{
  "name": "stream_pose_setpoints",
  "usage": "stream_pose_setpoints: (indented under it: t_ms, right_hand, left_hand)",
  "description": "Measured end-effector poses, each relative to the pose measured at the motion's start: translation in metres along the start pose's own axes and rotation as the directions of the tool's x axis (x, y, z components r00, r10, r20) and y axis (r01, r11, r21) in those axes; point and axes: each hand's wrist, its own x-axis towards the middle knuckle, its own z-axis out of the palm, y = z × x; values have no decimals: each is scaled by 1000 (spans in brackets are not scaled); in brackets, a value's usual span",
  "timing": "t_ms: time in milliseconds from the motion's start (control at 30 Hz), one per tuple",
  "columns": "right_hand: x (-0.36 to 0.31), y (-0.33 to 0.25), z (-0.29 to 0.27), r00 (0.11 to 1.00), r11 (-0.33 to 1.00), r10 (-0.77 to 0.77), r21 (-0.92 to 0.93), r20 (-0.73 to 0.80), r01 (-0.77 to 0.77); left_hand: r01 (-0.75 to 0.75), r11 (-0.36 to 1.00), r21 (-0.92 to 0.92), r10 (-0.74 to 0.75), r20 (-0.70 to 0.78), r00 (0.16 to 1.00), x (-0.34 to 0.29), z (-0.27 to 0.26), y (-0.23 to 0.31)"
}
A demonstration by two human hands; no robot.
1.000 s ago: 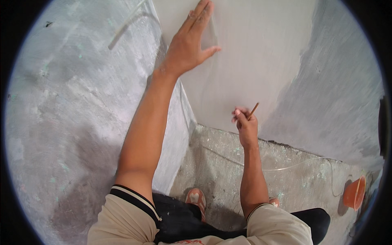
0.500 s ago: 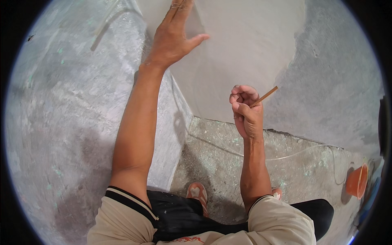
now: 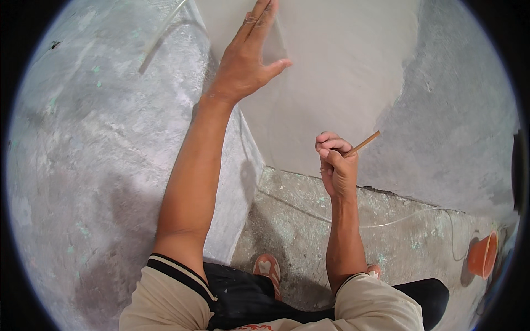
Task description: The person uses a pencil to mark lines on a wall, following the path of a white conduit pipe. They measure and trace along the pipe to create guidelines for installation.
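Observation:
My left hand (image 3: 245, 60) is raised with fingers spread and lies flat against a smooth light plastered wall (image 3: 337, 83) near its corner. My right hand (image 3: 335, 163) is lower, in front of the same wall, fingers curled around a thin brown pencil-like stick (image 3: 363, 145) that points up and to the right. The stick's tip is close to the wall; I cannot tell whether it touches.
A rough grey cement wall (image 3: 83, 165) fills the left. Darker rough plaster (image 3: 458, 127) borders the smooth patch at right. A thin clear tube (image 3: 408, 218) runs across the stained concrete floor. An orange bucket (image 3: 481, 255) stands at far right. My sandalled foot (image 3: 268, 270) is below.
My right hand has risen with the stick and turned, its fingers curling tighter. My left hand has slid a little higher on the wall.

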Motion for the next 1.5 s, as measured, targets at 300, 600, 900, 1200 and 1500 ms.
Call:
stream_pose_setpoints:
  t_ms: [300,600,900,1200,1500]
  right_hand:
    - [4,1,-4,999,999,-36,11,-16,36]
    - [9,6,-20,992,992,-127,-4,-15,127]
    - [2,-5,12,996,996,94,5,11,-94]
    - [-2,-8,8,993,996,84,-20,84,-82]
    - [-2,-9,10,994,996,81,-37,71,-79]
  left_hand:
    - [-80,997,-1,80,-42,996,-4,4,-9]
    - [-30,999,31,32,-80,996,-1,12,-3]
    - [0,988,156,19,-122,992,-12,12,-23]
    - [-14,989,146,26,-84,996,-9,20,-32]
    - [0,990,140,10,-72,997,-13,22,-34]
